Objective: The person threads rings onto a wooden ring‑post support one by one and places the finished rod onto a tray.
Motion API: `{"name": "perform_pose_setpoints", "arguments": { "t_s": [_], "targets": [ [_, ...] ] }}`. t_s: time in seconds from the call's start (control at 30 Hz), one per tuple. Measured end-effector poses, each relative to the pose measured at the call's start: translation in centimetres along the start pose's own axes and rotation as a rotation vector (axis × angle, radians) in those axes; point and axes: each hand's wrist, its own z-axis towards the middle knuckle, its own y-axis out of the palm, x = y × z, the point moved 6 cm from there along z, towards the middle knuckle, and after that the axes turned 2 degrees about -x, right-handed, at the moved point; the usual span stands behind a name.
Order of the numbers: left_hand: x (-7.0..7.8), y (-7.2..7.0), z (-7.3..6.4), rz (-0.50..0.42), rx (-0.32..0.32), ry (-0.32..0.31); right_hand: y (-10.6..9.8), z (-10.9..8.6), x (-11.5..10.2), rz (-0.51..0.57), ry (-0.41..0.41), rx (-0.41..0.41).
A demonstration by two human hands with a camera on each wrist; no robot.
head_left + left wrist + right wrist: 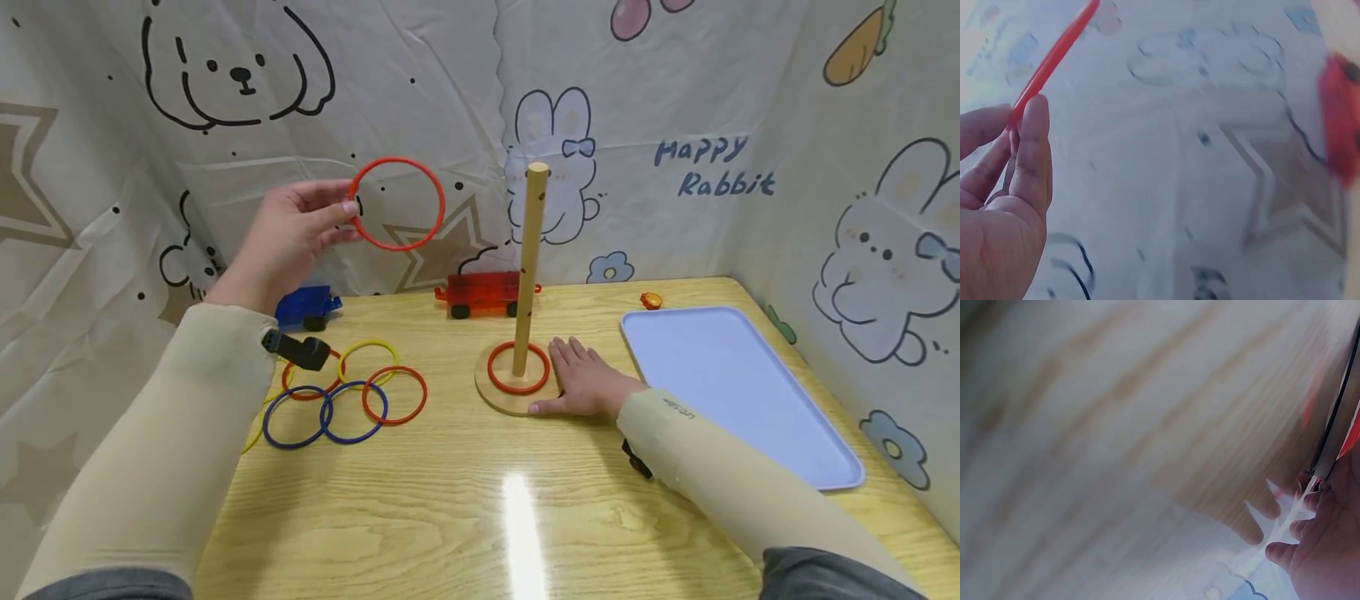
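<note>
My left hand (296,221) pinches a thin red ring (443,204) between thumb and fingers. It is raised above the table, left of a wooden post (529,267). In the left wrist view the same ring (1054,62) appears nearly edge-on at the fingertips. The post stands upright on a round wooden base (517,405), where another red ring (517,392) lies around its foot. My right hand (588,383) lies low with fingers spread against the base's right edge. The right wrist view shows the fingers of this hand (1329,544) beside the dark base edge.
Several overlapping red, blue and yellow rings, including a blue ring (296,447), lie at the table's left. Behind them stand a blue toy cart (303,307) and a red toy cart (483,292). A lavender tray (727,375) is at right, near a small orange piece (651,301).
</note>
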Motion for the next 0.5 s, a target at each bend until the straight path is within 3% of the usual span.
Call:
{"name": "perform_pose_setpoints", "arguments": {
  "t_s": [0.17, 0.3, 0.4, 0.5],
  "targets": [
    [2.9, 4.9, 1.6, -0.056, -0.080, 0.041, 0.2, 0.1, 0.1, 0.000, -0.006, 0.000],
    [4.2, 9.1, 2.4, 0.017, -0.166, 0.064, 0.1, 0.0, 0.0, -0.005, 0.002, 0.002],
    [3.6, 11.4, 3.1, 0.060, -0.198, 0.024, 0.0, -0.1, 0.0, -0.011, 0.004, 0.003],
    [1.3, 12.8, 3.8, 0.072, -0.198, -0.072, 0.0, 0.0, 0.0, -0.017, -0.002, 0.007]
  ]
}}
